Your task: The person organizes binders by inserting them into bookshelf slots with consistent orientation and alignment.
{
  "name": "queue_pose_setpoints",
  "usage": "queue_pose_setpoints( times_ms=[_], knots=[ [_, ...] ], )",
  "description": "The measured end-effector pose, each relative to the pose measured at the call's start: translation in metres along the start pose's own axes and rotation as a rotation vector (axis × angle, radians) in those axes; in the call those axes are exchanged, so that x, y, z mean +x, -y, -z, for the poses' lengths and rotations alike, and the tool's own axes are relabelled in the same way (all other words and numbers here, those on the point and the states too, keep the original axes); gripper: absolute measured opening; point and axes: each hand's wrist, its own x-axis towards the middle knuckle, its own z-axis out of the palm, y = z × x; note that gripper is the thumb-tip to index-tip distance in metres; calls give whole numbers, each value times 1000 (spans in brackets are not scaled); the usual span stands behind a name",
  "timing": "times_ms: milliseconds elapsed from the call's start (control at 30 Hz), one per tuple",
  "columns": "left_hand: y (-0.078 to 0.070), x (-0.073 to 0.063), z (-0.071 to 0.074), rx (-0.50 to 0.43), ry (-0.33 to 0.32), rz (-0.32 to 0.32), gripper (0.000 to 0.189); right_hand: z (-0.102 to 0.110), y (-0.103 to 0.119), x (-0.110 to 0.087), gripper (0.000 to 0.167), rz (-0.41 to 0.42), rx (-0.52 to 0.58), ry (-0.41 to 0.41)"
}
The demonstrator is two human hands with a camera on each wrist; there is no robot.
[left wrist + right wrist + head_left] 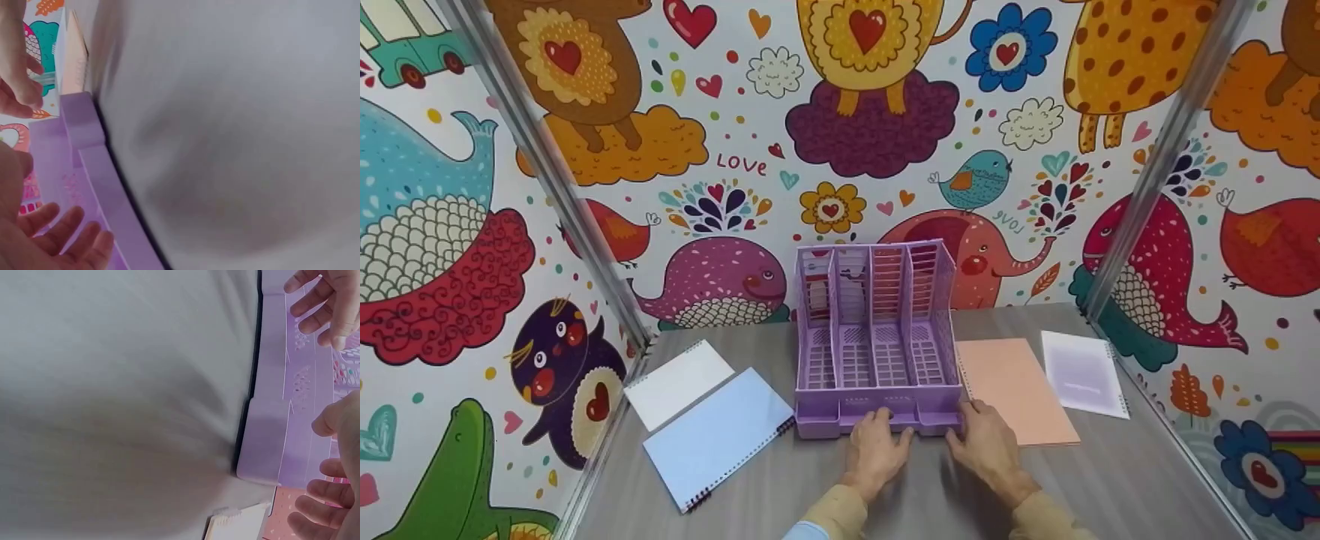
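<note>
A purple desk file organizer (825,400) with several slots and a low front tray stands upright against the back wall. My left hand (876,451) is at the middle of its front, fingers spread and loosely bent over the tray. At the front right corner is my right hand (988,448), with relaxed fingers beside the organizer's side. In the left wrist view, the left hand (62,242) overlaps the tray with nothing between its fingers. The right wrist view has the right hand (329,500) by the tray's end, thumb apart from the fingers.
A blue spiral notebook (720,439) and a white one (679,384) lie left of the organizer. To its right lie an orange notebook (1020,390), close by the right hand, and a white-and-lilac notebook (1084,375). Printed walls with metal frame edges enclose the grey table (757,510).
</note>
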Motion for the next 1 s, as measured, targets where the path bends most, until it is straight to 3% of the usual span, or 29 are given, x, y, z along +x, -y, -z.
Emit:
queue_pose_setpoints(
  times_ms=[300,733,1000],
  knots=[
    [-24,6,-1,-30,76,8,40,7,-10,4,49,-59,-7,27],
    [-46,12,-20,-116,95,-8,38,16,-20,11,51,-126,-28,96],
    [-58,17,-29,-269,161,75,37,19,-23,15,48,-122,-35,87]
  ],
)
